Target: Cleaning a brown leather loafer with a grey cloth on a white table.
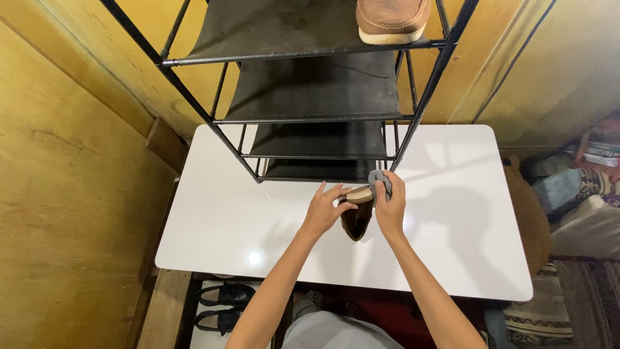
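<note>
Two bare forearms reach up from the bottom edge over the white desk. Below the desk's near edge, on the floor at lower left, a pair of black shoes lies side by side.

Left hand: grip closed on a dark brown shoe, thumb across its side, fingers curled around the left flank. Shoe is held just above or against the desk near the middle; which of the two, cannot tell. Its pale sole edge faces up and away, its dark opening points toward the person.

Right hand: grip clamped on a grey cloth, which is bunched under the fingertips and pressed against the far right end of the shoe. The two hands are close together, with the shoe between them.

To the right of the desk, a brown bag stands against its edge; beyond it lie patterned cushions and fabrics on the floor.

Farther off, a black metal rack with dark fabric shelves stands on the far half of the desk, its near foot just beside the cloth. On the top visible shelf sits a tan shoe with a pale sole, cut off by the frame. Yellow wooden walls enclose the scene behind and at left.
</note>
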